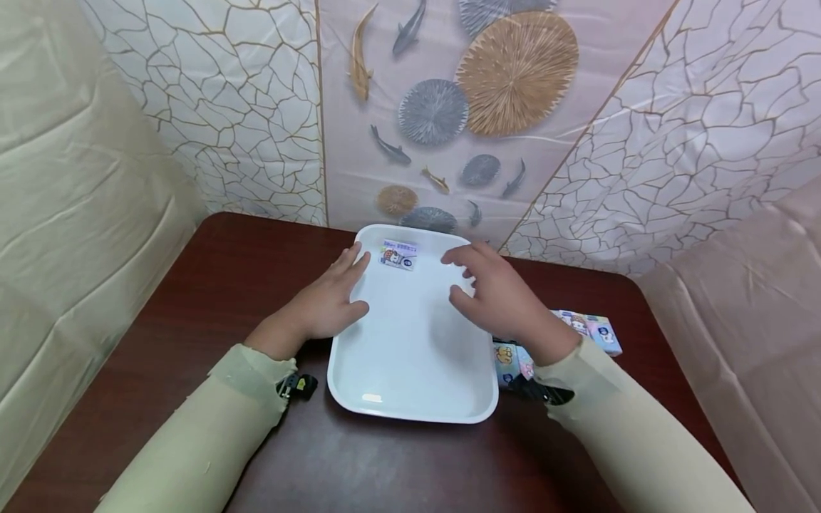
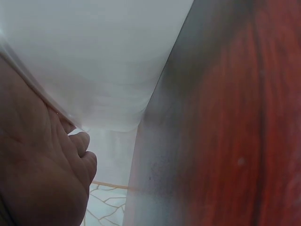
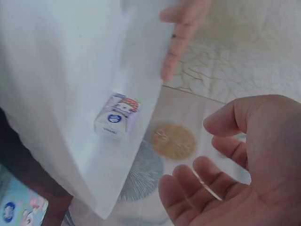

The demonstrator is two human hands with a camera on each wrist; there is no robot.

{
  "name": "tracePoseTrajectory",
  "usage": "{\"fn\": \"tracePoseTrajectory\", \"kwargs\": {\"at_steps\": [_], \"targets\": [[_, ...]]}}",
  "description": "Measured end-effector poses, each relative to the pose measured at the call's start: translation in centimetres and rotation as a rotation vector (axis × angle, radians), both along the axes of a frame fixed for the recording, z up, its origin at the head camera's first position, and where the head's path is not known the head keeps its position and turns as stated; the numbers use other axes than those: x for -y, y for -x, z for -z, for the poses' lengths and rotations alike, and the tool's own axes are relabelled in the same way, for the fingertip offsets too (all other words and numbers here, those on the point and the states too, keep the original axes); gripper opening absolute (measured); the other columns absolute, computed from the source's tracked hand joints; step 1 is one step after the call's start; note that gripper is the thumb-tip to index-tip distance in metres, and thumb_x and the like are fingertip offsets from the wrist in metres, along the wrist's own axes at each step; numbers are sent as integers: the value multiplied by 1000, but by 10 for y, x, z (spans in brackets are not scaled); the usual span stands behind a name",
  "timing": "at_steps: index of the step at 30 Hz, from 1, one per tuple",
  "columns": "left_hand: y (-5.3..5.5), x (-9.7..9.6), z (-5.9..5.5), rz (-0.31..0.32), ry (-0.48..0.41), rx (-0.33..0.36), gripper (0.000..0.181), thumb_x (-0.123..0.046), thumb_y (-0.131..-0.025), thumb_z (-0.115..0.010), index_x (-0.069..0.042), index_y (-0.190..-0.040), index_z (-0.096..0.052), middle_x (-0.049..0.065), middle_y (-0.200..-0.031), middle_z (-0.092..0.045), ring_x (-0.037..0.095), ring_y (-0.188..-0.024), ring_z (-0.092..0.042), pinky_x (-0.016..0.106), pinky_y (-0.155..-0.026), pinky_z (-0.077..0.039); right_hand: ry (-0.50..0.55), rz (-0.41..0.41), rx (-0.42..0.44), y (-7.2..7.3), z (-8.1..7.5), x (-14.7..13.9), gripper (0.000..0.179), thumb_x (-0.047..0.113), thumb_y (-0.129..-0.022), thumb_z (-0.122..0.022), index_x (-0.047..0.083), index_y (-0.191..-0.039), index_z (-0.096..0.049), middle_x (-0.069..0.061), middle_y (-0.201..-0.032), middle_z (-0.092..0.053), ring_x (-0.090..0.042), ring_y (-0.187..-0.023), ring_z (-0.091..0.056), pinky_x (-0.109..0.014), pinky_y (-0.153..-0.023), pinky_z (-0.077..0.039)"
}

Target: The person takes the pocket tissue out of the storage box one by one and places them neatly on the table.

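A white rectangular tray (image 1: 410, 356) lies on the table. In its far left corner sits a small pack of tissues (image 1: 398, 256) with a cartoon print, also plain in the right wrist view (image 3: 118, 115). My left hand (image 1: 326, 302) rests along the tray's left rim, fingers extended; in the left wrist view its palm (image 2: 42, 160) is against the tray's outer side. Over the tray's right side hovers my right hand (image 1: 500, 293), fingers loosely bent with nothing between them; the right wrist view shows the same hand (image 3: 254, 165) with its palm bare.
Right of the tray, partly behind my right forearm, are more printed tissue packs (image 1: 603, 333), with others (image 1: 507, 362) close to the tray's right edge. The dark red-brown table (image 1: 244, 285) ends at a patterned cloth backdrop (image 1: 256, 142). Black wrist straps (image 1: 300, 385) show at both cuffs.
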State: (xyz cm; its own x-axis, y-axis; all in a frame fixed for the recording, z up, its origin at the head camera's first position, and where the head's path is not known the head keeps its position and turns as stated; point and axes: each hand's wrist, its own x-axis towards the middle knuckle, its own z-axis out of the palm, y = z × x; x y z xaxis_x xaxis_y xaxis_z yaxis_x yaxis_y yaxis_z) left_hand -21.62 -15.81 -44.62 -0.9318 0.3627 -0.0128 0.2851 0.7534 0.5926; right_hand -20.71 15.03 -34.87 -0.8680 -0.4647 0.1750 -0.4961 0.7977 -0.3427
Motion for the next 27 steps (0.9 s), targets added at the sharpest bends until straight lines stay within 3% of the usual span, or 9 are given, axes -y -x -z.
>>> {"fn": "tracePoseTrajectory", "kwargs": {"at_steps": [9,13,21,27], "targets": [[1,0,-3,17,3,-15,86,-39,-99,-52,-21,-171,-8,-5,-179,11,25,-166,6,59,-130,-20,-147,-112,-43,41,9,35,52,21,-94,-69,24,-145,-59,-3,-143,-56,-22,-125,-58,-43,-103,-56],[1,1,-4,21,11,-18,86,-41,-99,-51,-21,-171,-7,-4,-178,12,25,-166,7,58,-130,-19,-202,-161,-57,57,11,47,54,20,-95,-68,25,-148,-57,-5,-144,-55,-23,-126,-59,-44,-104,-56],[1,3,-3,30,0,-12,86,-42,-99,-51,-22,-171,-8,-4,-179,11,27,-166,5,58,-130,-21,-315,-158,-15,78,21,72,61,15,-95,-69,31,-152,-53,-7,-152,-48,-28,-134,-53,-46,-107,-54],[1,5,-1,50,16,-38,85,-38,-99,-50,-20,-171,-8,-1,-179,9,29,-166,3,56,-130,-22,-332,-128,28,87,30,87,62,13,-97,-63,34,-154,-52,-4,-143,-50,-26,-126,-52,-44,-105,-53]]}}
